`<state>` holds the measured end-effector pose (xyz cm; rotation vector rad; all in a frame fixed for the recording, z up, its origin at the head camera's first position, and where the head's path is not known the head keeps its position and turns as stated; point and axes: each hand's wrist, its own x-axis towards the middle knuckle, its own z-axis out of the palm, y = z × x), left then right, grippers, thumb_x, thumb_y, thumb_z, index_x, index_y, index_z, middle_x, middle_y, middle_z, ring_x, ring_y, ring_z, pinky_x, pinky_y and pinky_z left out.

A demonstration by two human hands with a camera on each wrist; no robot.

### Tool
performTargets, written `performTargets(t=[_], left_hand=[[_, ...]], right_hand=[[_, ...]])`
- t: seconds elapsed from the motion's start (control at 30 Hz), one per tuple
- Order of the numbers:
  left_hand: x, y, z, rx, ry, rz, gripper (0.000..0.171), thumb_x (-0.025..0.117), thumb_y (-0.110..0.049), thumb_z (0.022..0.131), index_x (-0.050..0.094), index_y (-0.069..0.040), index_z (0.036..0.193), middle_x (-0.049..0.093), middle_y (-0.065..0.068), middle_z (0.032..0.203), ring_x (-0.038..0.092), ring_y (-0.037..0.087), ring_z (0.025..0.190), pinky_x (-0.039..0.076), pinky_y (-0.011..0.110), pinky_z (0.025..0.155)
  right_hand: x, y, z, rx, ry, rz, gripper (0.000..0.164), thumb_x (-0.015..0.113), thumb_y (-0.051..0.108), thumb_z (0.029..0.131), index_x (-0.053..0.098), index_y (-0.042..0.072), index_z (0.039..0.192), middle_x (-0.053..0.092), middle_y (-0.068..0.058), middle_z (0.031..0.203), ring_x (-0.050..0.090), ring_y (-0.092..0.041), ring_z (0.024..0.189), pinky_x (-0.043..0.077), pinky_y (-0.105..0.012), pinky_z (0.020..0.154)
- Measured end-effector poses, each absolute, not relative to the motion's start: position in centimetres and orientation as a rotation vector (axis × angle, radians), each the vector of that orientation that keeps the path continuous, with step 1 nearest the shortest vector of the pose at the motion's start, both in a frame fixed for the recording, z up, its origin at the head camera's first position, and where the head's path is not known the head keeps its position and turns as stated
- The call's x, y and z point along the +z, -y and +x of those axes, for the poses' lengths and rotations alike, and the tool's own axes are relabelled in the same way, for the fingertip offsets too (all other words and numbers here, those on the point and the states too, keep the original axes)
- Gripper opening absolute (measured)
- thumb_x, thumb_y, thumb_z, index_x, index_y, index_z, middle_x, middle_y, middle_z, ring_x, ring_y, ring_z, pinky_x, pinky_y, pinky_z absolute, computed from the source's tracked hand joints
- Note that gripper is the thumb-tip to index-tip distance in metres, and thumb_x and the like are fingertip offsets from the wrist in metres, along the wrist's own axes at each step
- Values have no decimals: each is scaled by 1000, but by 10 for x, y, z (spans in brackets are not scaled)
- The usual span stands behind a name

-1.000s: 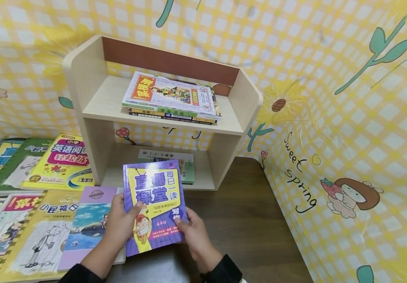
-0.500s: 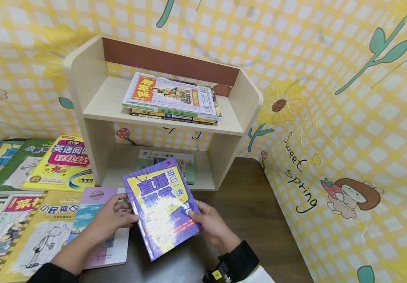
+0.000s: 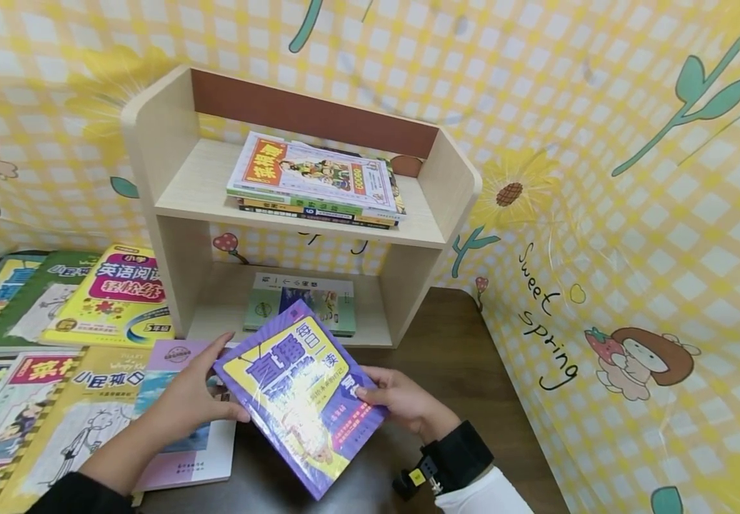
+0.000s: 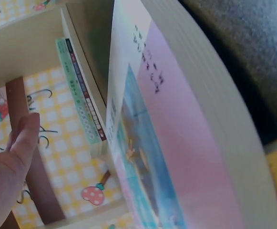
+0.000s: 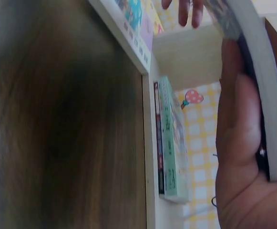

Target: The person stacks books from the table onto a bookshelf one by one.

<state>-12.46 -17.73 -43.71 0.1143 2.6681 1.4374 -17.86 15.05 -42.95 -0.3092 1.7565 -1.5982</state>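
Note:
A purple and yellow book (image 3: 299, 407) is held tilted in front of the shelf by my right hand (image 3: 408, 403), thumb on its cover and fingers beneath. The right wrist view shows its page edge (image 5: 271, 100) lying in that hand's grip. At its left edge is my left hand (image 3: 190, 400), fingers spread and thumb beside the spine. Below the left hand a lilac and blue book (image 3: 199, 457) lies on the table, partly covered by the hand; it looms large in the left wrist view.
A two-tier wooden shelf (image 3: 173, 171) stands behind. Its upper board bears a stack of books (image 3: 318, 178); a green book (image 3: 267, 303) lies on top of the lower pile. To the left, several books, including a yellow one (image 3: 113, 300), cover the dark table (image 3: 479, 428).
The purple book has turned clockwise and shifted right with my right hand. My left hand has loosened from its grip on the cover and spread its fingers at the left edge.

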Motion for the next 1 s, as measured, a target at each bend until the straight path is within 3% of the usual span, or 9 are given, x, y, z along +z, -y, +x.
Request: performTargets(t=[0.13, 0.33, 0.53, 0.87, 1.0], left_hand=[[-434, 171, -121, 1365, -2693, 211, 135, 89, -53, 54, 11, -8, 155, 31, 29, 150, 33, 52, 132, 33, 67, 101], [-428, 164, -114, 1318, -2681, 292, 136, 89, -55, 52, 12, -14, 156, 30, 26, 152, 36, 50, 131, 34, 66, 100], [-428, 161, -111, 1374, -2688, 281, 136, 90, -52, 53, 11, -10, 156, 27, 28, 152, 28, 51, 135, 27, 69, 103], [-429, 162, -110, 1477, -2688, 137, 133, 90, -45, 60, 4, -10, 156, 22, 28, 153, 26, 51, 135, 27, 70, 102], [-429, 161, -111, 1538, -2680, 65, 135, 90, -42, 61, -1, -12, 156, 19, 29, 154, 25, 51, 135, 26, 70, 103]], right_hand=[[-425, -156, -188, -1491, -1755, -360, 44, 53, 12, 99, 47, 1, 141, 67, -4, 98, 66, -15, 82, 56, -27, 72], [-419, -161, -203, -1401, -1721, -453, 44, 53, 9, 99, 46, -1, 141, 68, -2, 97, 67, -14, 81, 57, -27, 70], [-415, -163, -212, -1387, -1698, -482, 44, 54, 8, 98, 46, -1, 141, 69, -3, 98, 68, -15, 83, 57, -28, 71], [-413, -146, -211, -1708, -1861, -199, 42, 63, 10, 92, 56, -1, 132, 70, -4, 88, 67, -14, 70, 56, -25, 62], [-411, -133, -209, -1898, -1931, -120, 54, 64, 10, 91, 45, 0, 141, 67, -4, 93, 65, -12, 70, 53, -23, 62]])
